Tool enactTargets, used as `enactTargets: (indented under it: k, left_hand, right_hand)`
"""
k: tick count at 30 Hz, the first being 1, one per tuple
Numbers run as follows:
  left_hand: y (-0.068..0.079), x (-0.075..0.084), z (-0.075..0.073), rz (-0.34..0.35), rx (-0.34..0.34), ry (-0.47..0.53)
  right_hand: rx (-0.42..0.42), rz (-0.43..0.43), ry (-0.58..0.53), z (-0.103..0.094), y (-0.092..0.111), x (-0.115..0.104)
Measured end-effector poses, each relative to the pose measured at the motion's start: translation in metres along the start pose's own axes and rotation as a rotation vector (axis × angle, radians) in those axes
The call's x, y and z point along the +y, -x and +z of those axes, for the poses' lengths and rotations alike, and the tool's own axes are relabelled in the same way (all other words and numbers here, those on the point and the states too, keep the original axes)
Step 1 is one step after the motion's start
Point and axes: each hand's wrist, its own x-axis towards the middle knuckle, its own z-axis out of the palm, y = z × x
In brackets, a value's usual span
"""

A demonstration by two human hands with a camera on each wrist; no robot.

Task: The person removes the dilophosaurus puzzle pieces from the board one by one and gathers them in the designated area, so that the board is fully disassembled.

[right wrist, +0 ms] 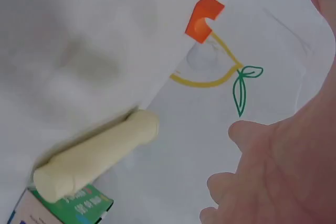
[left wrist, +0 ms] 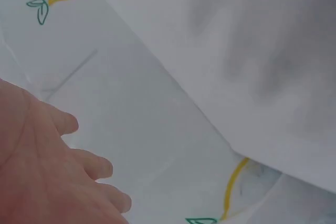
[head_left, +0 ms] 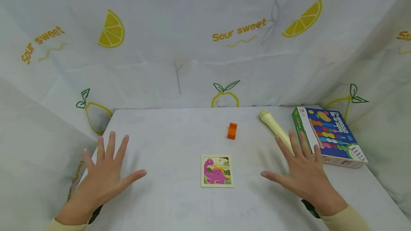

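Observation:
My left hand [head_left: 104, 175] is held over the left side of the white table, palm down, fingers spread, with nothing in it. Over the right side, my right hand [head_left: 303, 175] is spread the same way and holds nothing. Its fingers overlap the lower end of a pale yellow stick with a wider head [head_left: 269, 118] and the near corner of a colourful box [head_left: 330, 131] in the head view. Between the hands lies a small square puzzle [head_left: 217, 171] with a pink dinosaur picture. An orange arch-shaped block [head_left: 232, 131] sits behind it, toward the back.
A white cloth [head_left: 167, 45] printed with lemons and words hangs behind the table [head_left: 160, 134] and at both sides. The table's back edge runs along the foot of that cloth. In the right wrist view, the stick [right wrist: 100, 153] lies close beside the green box side [right wrist: 84, 203].

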Motion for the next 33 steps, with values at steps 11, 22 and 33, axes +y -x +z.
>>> enactTargets:
  k: [11, 22, 33]
  left_hand:
    - [-0.048, 0.076, 0.051, 0.112, -0.021, 0.194]
    - [-0.078, 0.143, 0.077, 0.261, -0.161, 0.222]
    - [-0.094, 0.165, 0.09, 0.324, -0.201, 0.206]
  right_hand:
    - [-0.011, -0.268, -0.187, 0.032, -0.028, -0.065]
    - [-0.068, -0.37, -0.254, 0.045, -0.046, -0.118]
    - [-0.219, -0.349, -0.291, 0.053, -0.054, -0.128]
